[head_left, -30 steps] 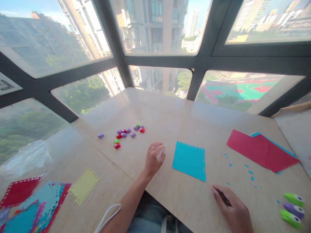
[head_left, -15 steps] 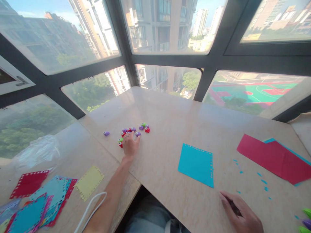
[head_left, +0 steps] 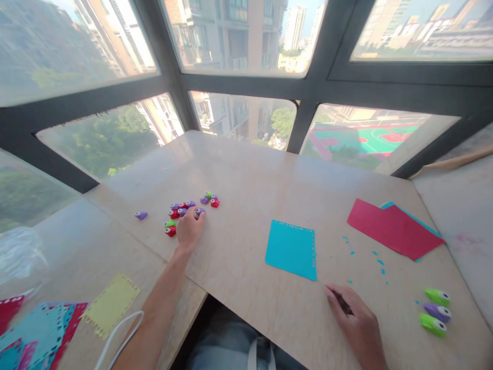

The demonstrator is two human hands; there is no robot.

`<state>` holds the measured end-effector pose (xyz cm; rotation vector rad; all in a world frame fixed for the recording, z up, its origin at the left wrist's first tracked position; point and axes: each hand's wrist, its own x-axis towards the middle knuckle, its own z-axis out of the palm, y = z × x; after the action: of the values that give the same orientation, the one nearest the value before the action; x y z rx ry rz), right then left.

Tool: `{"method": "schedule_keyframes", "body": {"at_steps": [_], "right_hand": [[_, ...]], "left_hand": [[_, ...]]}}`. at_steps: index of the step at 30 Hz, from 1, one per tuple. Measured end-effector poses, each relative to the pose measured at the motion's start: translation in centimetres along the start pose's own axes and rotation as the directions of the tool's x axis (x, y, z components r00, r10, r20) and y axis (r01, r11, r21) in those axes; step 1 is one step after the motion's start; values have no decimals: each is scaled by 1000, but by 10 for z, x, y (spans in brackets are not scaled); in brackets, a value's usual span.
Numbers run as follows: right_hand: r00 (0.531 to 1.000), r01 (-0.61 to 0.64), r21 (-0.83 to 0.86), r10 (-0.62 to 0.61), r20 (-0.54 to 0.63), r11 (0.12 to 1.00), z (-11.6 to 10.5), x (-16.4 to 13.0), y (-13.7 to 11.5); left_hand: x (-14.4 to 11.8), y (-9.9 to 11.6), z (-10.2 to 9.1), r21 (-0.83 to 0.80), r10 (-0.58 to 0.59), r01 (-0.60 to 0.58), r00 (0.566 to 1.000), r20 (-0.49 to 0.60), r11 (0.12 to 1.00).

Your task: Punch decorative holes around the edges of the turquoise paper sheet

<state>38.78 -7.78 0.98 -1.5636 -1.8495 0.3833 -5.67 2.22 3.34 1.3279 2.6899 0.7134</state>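
My left hand (head_left: 189,227) reaches out over a cluster of small purple, red and green paper punches (head_left: 181,209) on the wooden table (head_left: 250,180). Its fingertips touch a purple punch (head_left: 199,211); whether they grip it I cannot tell. My right hand (head_left: 356,324) rests palm down near the table's front edge, fingers loosely together, holding nothing. A teal paper square (head_left: 290,249) with punched holes along two edges lies between the hands.
Red and teal sheets (head_left: 393,228) lie at the right, with teal paper bits (head_left: 379,262) scattered near them. Three larger punches (head_left: 435,311) sit at the right front. A yellow punched sheet (head_left: 111,304) and a stack of punched papers (head_left: 34,329) lie at the left. Windows surround the table.
My left hand moved from beside the teal square leftward and forward onto the cluster of small punches. My right hand stayed at the front edge. The view shifted slightly.
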Motion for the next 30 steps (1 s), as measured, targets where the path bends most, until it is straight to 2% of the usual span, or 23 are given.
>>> {"method": "schedule_keyframes", "body": {"at_steps": [5,12,18,23,26,30], "right_hand": [[1000,-5,16,5,-1,1000,0,0,-2],[1000,-20,33,20,7,999,0,-1,-2],[1000,-24,31,25,-1,999,1,-1,-2],[1000,-19,24,20,-9,1000,1,0,-3],[999,-39,27,39,-10,999,1,1,-5],[999,-48,37,49,-13,998,2,1,-6]], "left_hand": [[3,2,-1,-27,-32,33,999,28,999],[6,3,-1,34,-49,46,995,90,998],[3,2,-1,-16,-34,35,998,57,999],[-15,12,-4,-233,73,-80,997,-40,969],[-36,32,-5,-374,198,-167,979,45,912],[-73,69,-1,-547,390,-231,901,192,804]]}}
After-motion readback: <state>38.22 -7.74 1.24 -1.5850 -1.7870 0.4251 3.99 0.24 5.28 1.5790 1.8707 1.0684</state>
